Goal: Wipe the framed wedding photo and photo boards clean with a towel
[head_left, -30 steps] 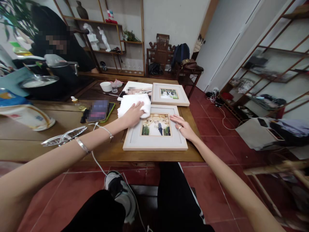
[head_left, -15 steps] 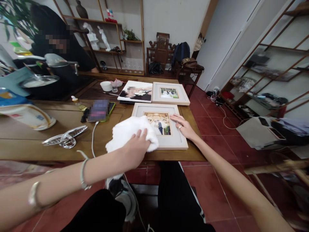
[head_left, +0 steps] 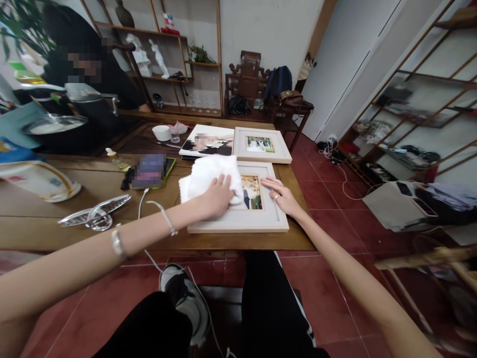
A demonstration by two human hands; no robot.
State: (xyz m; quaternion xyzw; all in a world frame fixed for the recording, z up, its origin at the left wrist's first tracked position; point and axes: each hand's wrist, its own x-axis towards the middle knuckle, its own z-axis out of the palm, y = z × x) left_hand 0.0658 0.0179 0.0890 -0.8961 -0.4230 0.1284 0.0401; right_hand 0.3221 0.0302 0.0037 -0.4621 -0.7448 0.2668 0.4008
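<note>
Red floor tiles (head_left: 324,223) show right of and below our wooden table (head_left: 257,241). Near its edge, just below the centre of view, we have a pale picture frame (head_left: 249,220) lying flat. Our left hand (head_left: 217,197) rests palm down on a white cloth (head_left: 208,174) covering the frame's left part; we cannot tell whether its fingers grip the fabric. Our right hand (head_left: 283,199) lies unclenched, fingers outstretched, on the frame's right side. Just above, we see a second frame (head_left: 261,145) beside a photo panel (head_left: 214,141).
</note>
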